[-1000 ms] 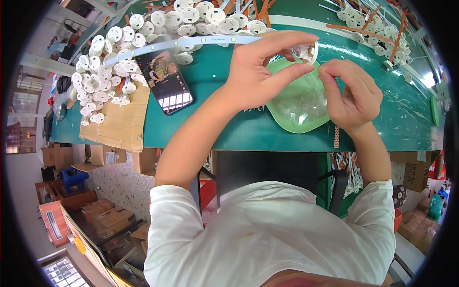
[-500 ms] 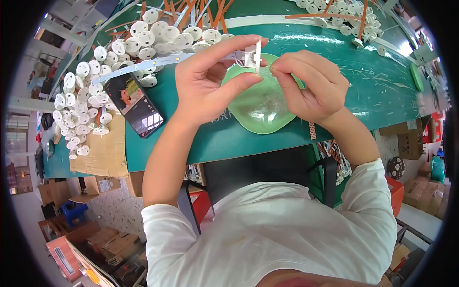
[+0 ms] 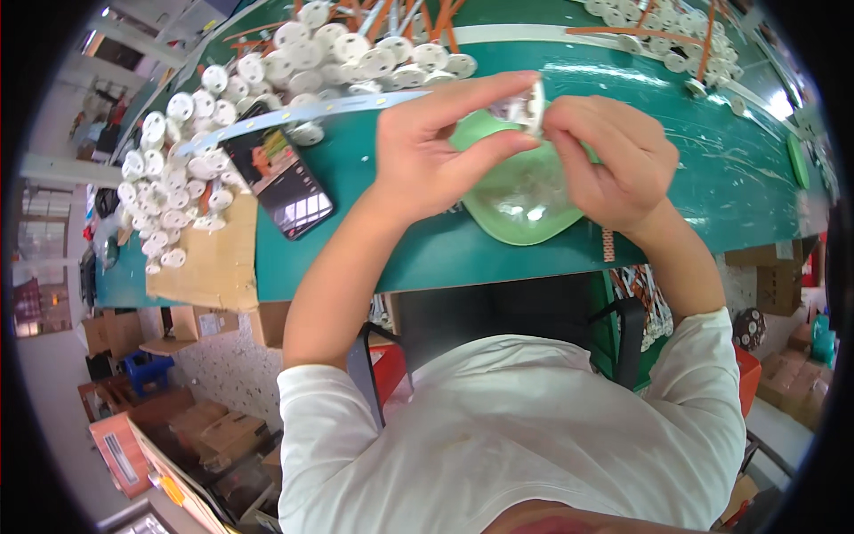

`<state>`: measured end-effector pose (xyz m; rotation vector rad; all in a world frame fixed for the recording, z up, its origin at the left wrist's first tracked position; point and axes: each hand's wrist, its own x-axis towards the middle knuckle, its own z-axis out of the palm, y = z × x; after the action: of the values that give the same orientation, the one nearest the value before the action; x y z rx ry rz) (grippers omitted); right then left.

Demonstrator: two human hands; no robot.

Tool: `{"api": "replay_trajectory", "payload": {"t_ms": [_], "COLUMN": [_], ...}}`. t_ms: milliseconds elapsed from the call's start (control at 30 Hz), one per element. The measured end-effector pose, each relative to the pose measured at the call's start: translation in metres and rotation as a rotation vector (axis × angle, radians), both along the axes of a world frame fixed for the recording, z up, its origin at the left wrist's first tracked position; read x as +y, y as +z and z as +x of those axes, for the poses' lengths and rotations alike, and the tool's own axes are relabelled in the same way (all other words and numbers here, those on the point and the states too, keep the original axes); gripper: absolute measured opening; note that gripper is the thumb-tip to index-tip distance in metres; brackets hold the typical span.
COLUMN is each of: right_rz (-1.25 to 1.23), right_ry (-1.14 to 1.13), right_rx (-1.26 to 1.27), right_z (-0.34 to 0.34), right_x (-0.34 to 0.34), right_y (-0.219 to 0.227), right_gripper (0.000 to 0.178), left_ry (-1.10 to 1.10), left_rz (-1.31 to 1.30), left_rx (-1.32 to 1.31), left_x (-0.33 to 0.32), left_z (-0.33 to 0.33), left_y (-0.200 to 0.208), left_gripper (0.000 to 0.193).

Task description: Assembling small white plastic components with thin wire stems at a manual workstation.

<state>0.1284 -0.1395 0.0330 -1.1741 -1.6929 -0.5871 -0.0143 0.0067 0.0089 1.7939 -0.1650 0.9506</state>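
Between the thumb and fingers of my left hand (image 3: 422,165), a white round disc (image 3: 535,110) is held on edge by its rim. A pale LED strip (image 3: 311,110) runs leftward from behind that hand. My right hand (image 3: 614,160) is closed in a pinch, its fingertips against or very near the disc's right face. Whatever those fingertips hold is hidden. Below both hands lies a shallow green dish (image 3: 507,222) on the green table (image 3: 400,258); small contents in it are too blurred to name.
A heap of white discs (image 3: 307,53) with strips spreads along the left and back. A phone (image 3: 289,191) with its screen lit lies left of my left forearm. Cardboard (image 3: 209,267) covers the near left corner. More discs (image 3: 676,58) lie at the back right.
The whole view has shifted slightly. The disc has turned a little, showing more of its right face, and my right fingertips have come closer to it. My left hand keeps its hold.
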Motion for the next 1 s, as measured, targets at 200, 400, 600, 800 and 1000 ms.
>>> {"api": "replay_trajectory", "payload": {"t_ms": [200,400,600,800,1000], "right_rz": [0.01,0.046,-0.007,-0.01,0.119], "right_ry": [-0.064,-0.065,-0.161,-0.175,-0.194], "right_rx": [-0.022,0.033,0.153,-0.06,-0.221], "right_z": [0.0,-0.007,-0.007,0.002,0.018], "right_x": [-0.001,0.004,0.013,0.017,0.042], "right_y": [-0.001,-0.006,-0.011,-0.008,-0.002], "right_gripper": [0.021,0.019,0.035,0.053,0.053], "left_ry": [-0.084,-0.075,0.123,0.095,0.363], "left_rz": [0.091,0.097,0.346,0.304,0.226], "left_rx": [0.025,0.025,0.13,-0.106,-0.136], "left_x": [0.002,0.003,0.01,0.005,0.007], "left_z": [0.0,-0.001,0.002,0.017,0.013], "left_y": [0.0,0.001,0.013,-0.005,-0.008], "left_gripper": [0.05,0.046,0.037,0.029,0.026]}}
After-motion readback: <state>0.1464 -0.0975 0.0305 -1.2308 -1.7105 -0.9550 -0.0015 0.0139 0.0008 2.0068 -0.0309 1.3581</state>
